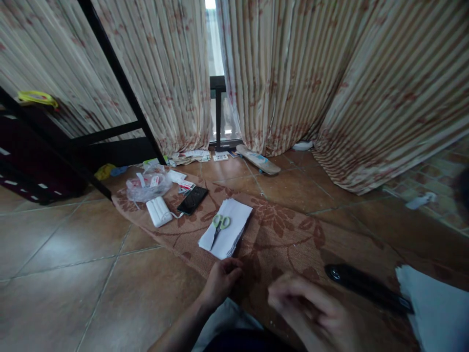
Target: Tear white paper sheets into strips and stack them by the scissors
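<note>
Brown leafy cloth (280, 237) is lying under a white paper stack (229, 237); green-handled scissors (220, 227) are sitting on top. Nearer, the left hand (222, 282) and blurry right hand (308, 304) are showing loosely bent fingers; I can't tell if they're holding anything.

At five o'clock, cannot make out crisp outlines on the right hand (311, 305), badly blurred, nor see into its curl. At six, cannot see the underside of the left hand (222, 281), nor tell touching from just beside for it and the paper stack (238, 220). At four, find the second paper pile (441, 303) cut off by the right edge and the long black object (368, 288) too dark to name. At three, find a round dark shape (464, 188) sliced by that same edge. Around nine, cannot read the label (155, 181) at the crumpled plastic bag (145, 191); farther out, lose the dark case (32, 159) past the left edge.
</note>
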Motion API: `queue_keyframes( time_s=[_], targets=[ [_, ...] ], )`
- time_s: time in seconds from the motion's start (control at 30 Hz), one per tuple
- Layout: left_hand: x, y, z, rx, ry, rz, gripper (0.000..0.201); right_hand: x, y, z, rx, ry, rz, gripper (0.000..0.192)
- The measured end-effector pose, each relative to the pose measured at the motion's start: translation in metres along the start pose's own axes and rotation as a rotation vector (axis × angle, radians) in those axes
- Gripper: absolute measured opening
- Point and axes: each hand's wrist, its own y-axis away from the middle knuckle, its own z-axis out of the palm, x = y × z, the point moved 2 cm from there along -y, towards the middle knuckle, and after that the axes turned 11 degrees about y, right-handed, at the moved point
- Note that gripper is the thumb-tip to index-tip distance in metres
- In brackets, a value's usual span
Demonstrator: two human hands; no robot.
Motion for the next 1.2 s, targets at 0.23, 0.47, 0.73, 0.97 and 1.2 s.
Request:
queue_keyframes(
  time_s=[0.23, 0.47, 0.73, 0.97, 1.2],
  targets=[
    [0.002, 0.008, -0.032, 0.080, -0.019, 0.024, 0.019, 0.083, -0.041, 0.068, 0.018, 0.483, 0.098, 0.021],
    [0.000, 0.006, -0.048, 0.142, 0.080, 0.061, 0.018, 0.095, -0.077, 0.103, -0.155, 0.682, -0.185, 0.030],
    [-0.007, 0.003, -0.052, 0.173, -0.063, 0.108, 0.035, 0.106, -0.087, 0.121, -0.305, 0.739, -0.216, 0.027],
    [-0.004, 0.001, -0.052, 0.216, -0.194, 0.074, 0.033, 0.120, -0.089, 0.122, -0.303, 0.714, -0.251, 0.025],
    [-0.002, 0.002, -0.053, 0.227, -0.258, 0.112, 0.030, 0.119, -0.098, 0.122, -0.229, 0.673, -0.299, 0.027]
  ],
)
